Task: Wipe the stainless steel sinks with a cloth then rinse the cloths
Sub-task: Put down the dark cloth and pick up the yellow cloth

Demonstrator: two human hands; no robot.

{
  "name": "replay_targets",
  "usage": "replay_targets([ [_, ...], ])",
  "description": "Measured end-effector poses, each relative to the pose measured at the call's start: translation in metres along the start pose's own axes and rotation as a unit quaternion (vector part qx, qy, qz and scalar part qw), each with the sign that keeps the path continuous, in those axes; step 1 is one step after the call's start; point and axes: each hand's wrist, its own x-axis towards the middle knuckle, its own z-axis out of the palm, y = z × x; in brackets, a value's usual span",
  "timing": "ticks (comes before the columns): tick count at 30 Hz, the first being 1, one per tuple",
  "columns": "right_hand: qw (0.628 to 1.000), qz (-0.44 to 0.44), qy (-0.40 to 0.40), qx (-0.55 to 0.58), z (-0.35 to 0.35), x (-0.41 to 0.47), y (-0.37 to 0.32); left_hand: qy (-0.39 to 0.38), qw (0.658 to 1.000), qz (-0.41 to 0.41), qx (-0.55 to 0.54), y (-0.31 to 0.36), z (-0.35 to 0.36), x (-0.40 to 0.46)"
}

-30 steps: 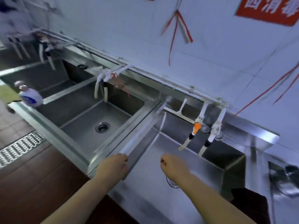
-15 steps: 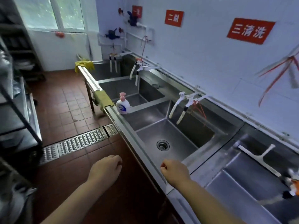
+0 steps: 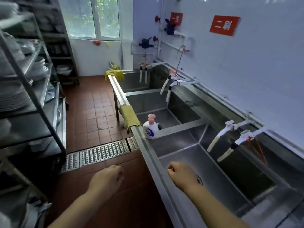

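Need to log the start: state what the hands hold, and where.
Nothing: left hand and right hand hold no cloth; fingers loosely curled.

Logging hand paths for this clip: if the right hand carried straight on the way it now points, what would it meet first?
Probably the white pump soap bottle with the pink top on the steel sink rim. The right hand hangs over the near basin, knuckles aimed that way; depth is unclear, so it might pass beside it.
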Motion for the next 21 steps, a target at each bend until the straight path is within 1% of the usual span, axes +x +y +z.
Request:
replay_targets([
  [4, 1.000, -0.007, -0.016, -0.001, -0.011, 0.066, -0.006, -0.006, 1.000, -0.007, 0.001, -0.006, -0.002, 0.056],
  [6, 1.000, -0.003, -0.018, 0.020, -0.019, 0.092, -0.010, -0.013, 1.000, -0.009, -0.002, -0.010, -0.002, 0.079],
  [8, 0.999, 0.005, -0.014, 0.047, -0.025, 0.114, -0.015, -0.024, 1.000, -0.010, -0.009, -0.015, 0.001, 0.100],
  [11, 0.999, 0.006, 0.000, 0.049, -0.029, 0.147, -0.024, -0.037, 0.999, 0.004, -0.014, -0.027, 0.004, 0.140],
  [17, 0.997, 0.060, 0.042, 0.012, -0.032, 0.220, -0.051, -0.056, 0.997, 0.050, -0.034, -0.060, 0.012, 0.242],
  [21, 0.991, 0.119, 0.065, -0.004, -0.028, 0.267, -0.081, -0.080, 0.992, 0.084, -0.038, -0.090, 0.023, 0.310],
])
